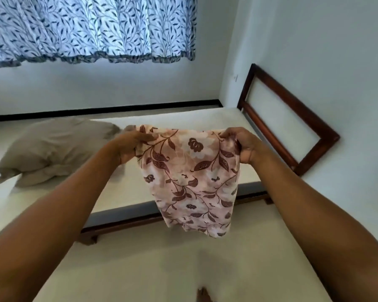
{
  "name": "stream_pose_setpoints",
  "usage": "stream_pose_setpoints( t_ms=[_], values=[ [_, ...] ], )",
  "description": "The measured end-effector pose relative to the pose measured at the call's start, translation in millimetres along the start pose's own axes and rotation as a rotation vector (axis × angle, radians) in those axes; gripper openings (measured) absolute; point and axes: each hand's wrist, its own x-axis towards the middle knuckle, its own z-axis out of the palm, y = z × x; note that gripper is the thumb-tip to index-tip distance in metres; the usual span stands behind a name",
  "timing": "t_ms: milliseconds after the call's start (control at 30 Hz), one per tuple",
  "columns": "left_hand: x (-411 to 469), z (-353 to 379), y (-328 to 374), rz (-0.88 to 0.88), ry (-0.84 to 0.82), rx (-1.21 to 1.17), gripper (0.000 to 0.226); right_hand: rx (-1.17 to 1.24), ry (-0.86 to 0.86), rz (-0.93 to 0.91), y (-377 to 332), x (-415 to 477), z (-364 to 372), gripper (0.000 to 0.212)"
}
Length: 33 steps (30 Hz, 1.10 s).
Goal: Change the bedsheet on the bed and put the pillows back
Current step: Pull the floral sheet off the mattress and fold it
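A folded pink bedsheet [194, 177] with a dark red leaf and flower print hangs in front of me over the near edge of the bed. My left hand [132, 146] grips its upper left edge and my right hand [241, 144] grips its upper right edge. The bare cream mattress [194, 118] lies on a low dark wooden frame. Two grey-beige pillows [52, 149] lie on the left part of the mattress, one partly on top of the other.
A dark wooden headboard [292, 118] stands against the white wall at the right. A blue leaf-print curtain [90, 27] hangs on the far wall. Pale floor [162, 269] spreads below me, with a foot [203, 295] at the bottom edge.
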Motion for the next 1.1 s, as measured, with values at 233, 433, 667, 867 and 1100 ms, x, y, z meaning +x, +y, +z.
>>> stream_pose_setpoints(
  t_ms=[233,433,667,867,1100],
  values=[
    [62.5,42.0,66.2,0.217,-0.047,-0.012,0.015,0.204,0.069,-0.101,-82.8,31.3,-49.7,0.061],
    [135.2,61.9,103.6,0.201,0.057,-0.106,0.015,-0.116,0.305,-0.247,-140.7,88.2,-62.4,0.012],
    [254.0,54.9,120.4,0.219,0.195,-0.199,0.022,-0.106,0.221,-0.305,-197.5,193.1,-84.1,0.021],
    [399.5,17.5,149.3,0.096,-0.027,-0.306,0.013,-0.055,0.231,-0.232,-250.1,319.2,-101.3,0.018],
    [550.0,-1.2,202.0,0.140,0.281,-0.047,0.078,-0.242,0.348,-0.251,-331.9,458.1,-120.5,0.047]
  ],
)
